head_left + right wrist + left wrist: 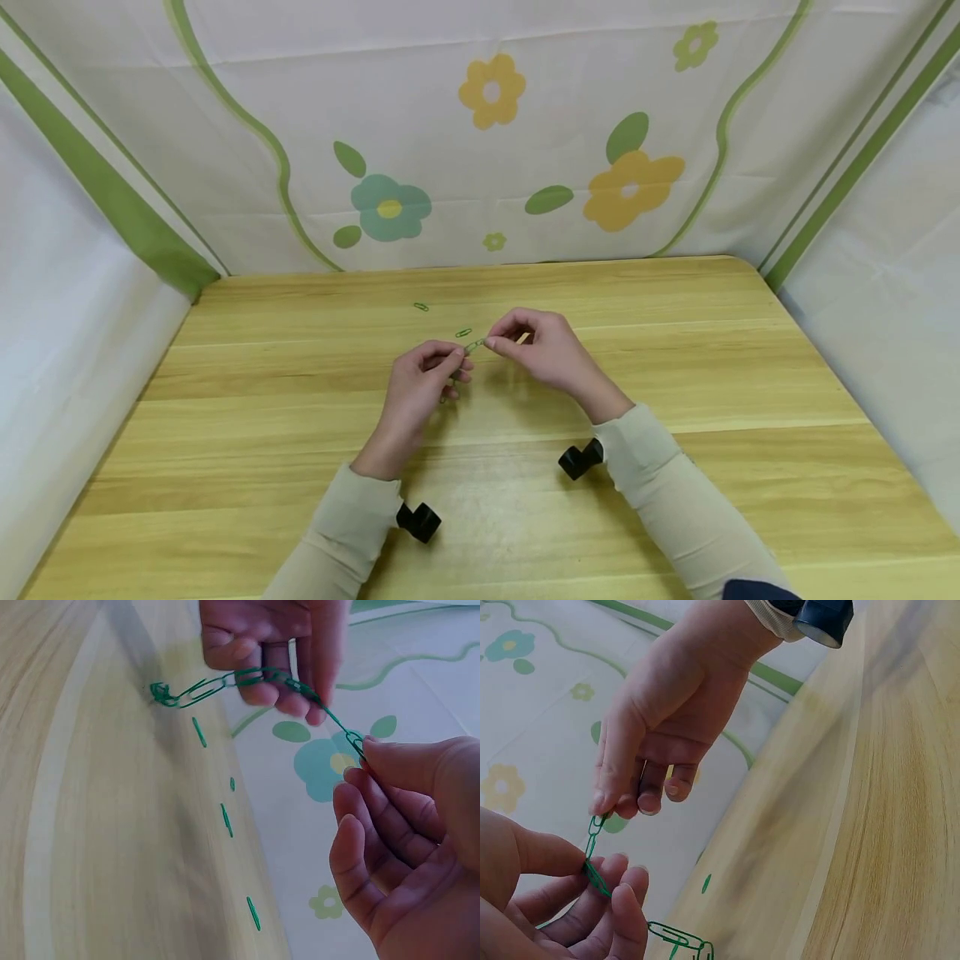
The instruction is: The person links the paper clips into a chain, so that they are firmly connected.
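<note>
A chain of linked green paper clips (202, 690) runs between both hands. My left hand (423, 379) pinches the chain between thumb and fingers, and further links (676, 934) trail down below that hand. At the upper end, my right hand (543, 350) pinches the end clip (355, 742) between thumb and forefinger. The short stretch of chain between the two hands is taut and slanted. In the right wrist view the far end of the chain bunches into a small tangle (160, 694). Part of the chain is hidden behind the left fingers.
Loose green paper clips lie on the wooden table (247, 433) beyond the hands, one farther back (422, 307) and another close to the fingers (463, 332). A white cloth with flowers (491, 167) stands behind the table. Black wrist cameras (420, 523) sit on both sleeves.
</note>
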`<action>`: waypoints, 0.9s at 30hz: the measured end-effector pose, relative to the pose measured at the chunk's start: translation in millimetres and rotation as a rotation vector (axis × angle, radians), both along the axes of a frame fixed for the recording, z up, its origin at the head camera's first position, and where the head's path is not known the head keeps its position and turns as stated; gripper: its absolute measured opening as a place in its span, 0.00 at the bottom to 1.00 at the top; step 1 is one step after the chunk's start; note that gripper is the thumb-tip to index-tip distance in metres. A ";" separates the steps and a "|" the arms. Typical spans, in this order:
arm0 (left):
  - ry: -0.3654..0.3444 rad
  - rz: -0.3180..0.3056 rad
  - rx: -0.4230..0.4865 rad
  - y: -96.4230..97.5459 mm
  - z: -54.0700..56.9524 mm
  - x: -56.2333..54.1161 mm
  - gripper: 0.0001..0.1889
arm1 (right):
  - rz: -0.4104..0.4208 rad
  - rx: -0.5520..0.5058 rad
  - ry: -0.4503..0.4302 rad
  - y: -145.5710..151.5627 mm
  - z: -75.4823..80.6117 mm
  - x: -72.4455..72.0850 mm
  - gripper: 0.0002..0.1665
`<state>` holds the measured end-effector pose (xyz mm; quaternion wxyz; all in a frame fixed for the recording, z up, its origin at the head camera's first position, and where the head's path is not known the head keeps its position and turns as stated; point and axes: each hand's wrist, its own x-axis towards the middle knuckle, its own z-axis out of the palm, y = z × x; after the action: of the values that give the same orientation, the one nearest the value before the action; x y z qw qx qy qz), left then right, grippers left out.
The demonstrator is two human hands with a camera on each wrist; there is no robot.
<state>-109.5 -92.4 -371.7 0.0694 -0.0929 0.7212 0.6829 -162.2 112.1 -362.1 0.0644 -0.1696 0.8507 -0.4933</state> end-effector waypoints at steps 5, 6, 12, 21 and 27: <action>0.000 0.002 -0.004 -2.1 0.0 0.6 0.11 | 0.001 -0.024 -0.040 0.8 2.8 -1.4 0.06; 0.001 -0.001 -0.007 -2.4 0.5 0.8 0.11 | 0.004 -0.025 -0.044 0.8 3.6 -1.6 0.07; 0.039 -0.059 -0.065 -0.7 2.5 -0.7 0.12 | 0.035 0.011 -0.020 -2.6 9.0 -2.6 0.08; 0.071 -0.050 -0.086 -3.0 3.8 -2.2 0.12 | -0.024 0.091 -0.013 7.7 13.4 -24.2 0.14; 0.079 0.014 -0.038 -13.1 4.6 -1.2 0.10 | -0.153 0.191 -0.062 23.9 -11.4 -55.4 0.11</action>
<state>-110.7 -105.5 -367.0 0.0342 -0.0723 0.7354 0.6729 -217.6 136.0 -373.5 0.0686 -0.0822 0.9019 -0.4184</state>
